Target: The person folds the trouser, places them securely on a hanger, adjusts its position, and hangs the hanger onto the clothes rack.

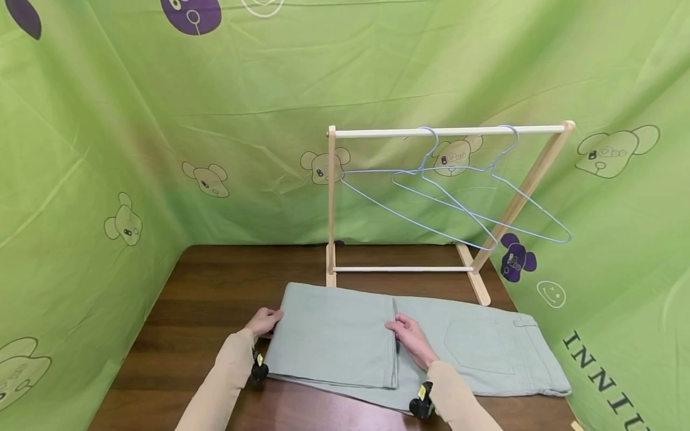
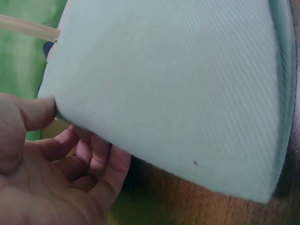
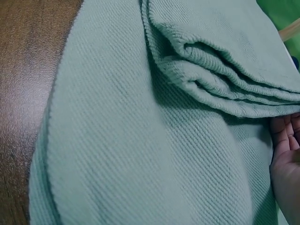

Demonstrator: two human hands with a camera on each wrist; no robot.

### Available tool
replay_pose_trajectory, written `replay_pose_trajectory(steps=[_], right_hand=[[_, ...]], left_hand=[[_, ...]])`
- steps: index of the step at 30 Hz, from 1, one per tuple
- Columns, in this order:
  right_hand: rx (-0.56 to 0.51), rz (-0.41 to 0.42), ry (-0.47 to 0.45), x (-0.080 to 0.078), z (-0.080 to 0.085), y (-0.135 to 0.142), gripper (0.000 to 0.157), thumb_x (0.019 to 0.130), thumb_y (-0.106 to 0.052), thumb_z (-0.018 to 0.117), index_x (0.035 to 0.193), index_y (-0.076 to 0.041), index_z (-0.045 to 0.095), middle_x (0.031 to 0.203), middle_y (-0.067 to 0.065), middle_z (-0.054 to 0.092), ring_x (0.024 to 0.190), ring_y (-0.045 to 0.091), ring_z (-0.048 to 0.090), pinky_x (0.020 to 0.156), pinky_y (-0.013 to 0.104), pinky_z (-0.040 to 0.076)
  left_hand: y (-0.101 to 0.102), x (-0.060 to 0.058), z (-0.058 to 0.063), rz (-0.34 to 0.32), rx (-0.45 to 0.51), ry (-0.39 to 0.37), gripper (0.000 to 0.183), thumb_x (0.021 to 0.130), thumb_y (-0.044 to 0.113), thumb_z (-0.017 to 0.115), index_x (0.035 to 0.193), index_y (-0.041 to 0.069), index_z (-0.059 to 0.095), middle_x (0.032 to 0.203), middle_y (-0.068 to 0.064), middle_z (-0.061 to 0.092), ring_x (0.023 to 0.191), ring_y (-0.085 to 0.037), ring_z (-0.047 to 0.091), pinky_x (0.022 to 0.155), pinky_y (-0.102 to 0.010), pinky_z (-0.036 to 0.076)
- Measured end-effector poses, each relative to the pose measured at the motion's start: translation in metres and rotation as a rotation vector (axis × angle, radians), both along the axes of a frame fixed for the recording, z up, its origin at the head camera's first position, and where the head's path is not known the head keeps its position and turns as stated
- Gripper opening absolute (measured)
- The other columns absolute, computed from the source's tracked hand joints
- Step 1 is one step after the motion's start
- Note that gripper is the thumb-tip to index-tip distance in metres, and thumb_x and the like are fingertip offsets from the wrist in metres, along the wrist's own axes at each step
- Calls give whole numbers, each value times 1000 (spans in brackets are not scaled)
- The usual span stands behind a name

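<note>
Pale green trousers (image 1: 334, 335) lie sideways on the table, waistband to the right, with the lower legs folded back over the upper part. My left hand (image 1: 262, 322) holds the fold at the left end; its thumb (image 2: 40, 112) is at the cloth's edge and the other fingers curl beneath. At the stacked leg hems (image 3: 220, 89), my right hand (image 1: 412, 338) grips the edge, thumb above in the head view. Its fingers (image 3: 281, 136) show just under the hems in the right wrist view, and the rest of that grip is hidden.
Behind the trousers stands a wooden rack (image 1: 330, 203) with a white top rail (image 1: 377, 133). Two lilac wire hangers (image 1: 409, 216) hang from it. The brown table (image 1: 215, 287) meets green printed cloth walls (image 1: 259, 120) at the back and sides.
</note>
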State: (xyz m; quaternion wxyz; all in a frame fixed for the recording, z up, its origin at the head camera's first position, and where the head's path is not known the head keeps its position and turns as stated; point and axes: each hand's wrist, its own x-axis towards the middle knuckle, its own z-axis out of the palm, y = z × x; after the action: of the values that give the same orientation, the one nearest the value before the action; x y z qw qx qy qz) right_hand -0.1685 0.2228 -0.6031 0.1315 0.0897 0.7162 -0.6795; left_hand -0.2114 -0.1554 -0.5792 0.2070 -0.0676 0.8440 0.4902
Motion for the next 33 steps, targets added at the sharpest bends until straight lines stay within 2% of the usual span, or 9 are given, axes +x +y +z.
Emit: replay_pose_trajectory(steps=[5, 12, 19, 23, 27, 31, 33], right_hand=[[53, -3, 11, -1, 3, -3, 20, 98, -11, 59, 110, 5, 57, 80, -8, 65, 72, 3, 57, 72, 18, 48], [128, 13, 40, -3, 8, -9, 21, 97, -11, 61, 107, 6, 57, 77, -7, 62, 72, 4, 54, 70, 19, 47], [171, 42, 50, -5, 12, -19, 25, 97, -12, 62, 112, 6, 56, 84, -2, 65, 75, 5, 55, 69, 20, 47], [166, 79, 66, -6, 13, -31, 23, 98, -11, 60, 111, 6, 54, 84, 0, 63, 74, 6, 54, 67, 21, 47], [217, 109, 117, -5, 13, -47, 19, 97, -10, 60, 108, 5, 55, 81, 0, 61, 72, 7, 52, 66, 20, 44], [373, 113, 173, -5, 15, -61, 11, 93, -10, 61, 92, -1, 56, 68, -4, 48, 62, 8, 42, 60, 20, 35], [469, 113, 187, -5, 16, -66, 13, 91, -12, 62, 82, -5, 54, 62, -6, 42, 57, 8, 38, 56, 21, 31]], left_hand=[[1, 0, 3, 15, 64, -21, 45, 103, 24, 52, 124, -16, 55, 110, -23, 64, 91, -23, 64, 81, -44, 59], [-2, 5, 2, 55, 196, -46, 32, 98, 17, 61, 114, -10, 53, 94, -11, 66, 77, -15, 61, 67, -32, 54], [-22, 10, -2, 68, 279, 34, 33, 91, 4, 67, 112, -7, 44, 93, -12, 67, 75, -12, 61, 67, -27, 52], [-38, 13, -1, 106, 288, 48, 41, 88, 2, 70, 116, -6, 41, 96, -11, 68, 74, -11, 61, 65, -27, 52], [-53, 19, 2, 135, 257, 45, 49, 88, 3, 71, 125, -6, 39, 96, -9, 70, 72, -11, 63, 62, -29, 53], [-60, 25, 4, 119, 182, 56, 58, 89, 4, 70, 134, -11, 38, 93, -11, 71, 70, -12, 63, 61, -31, 53], [-61, 27, 5, 103, 139, 59, 58, 91, 6, 69, 136, -13, 39, 93, -14, 70, 70, -13, 63, 61, -32, 54]])
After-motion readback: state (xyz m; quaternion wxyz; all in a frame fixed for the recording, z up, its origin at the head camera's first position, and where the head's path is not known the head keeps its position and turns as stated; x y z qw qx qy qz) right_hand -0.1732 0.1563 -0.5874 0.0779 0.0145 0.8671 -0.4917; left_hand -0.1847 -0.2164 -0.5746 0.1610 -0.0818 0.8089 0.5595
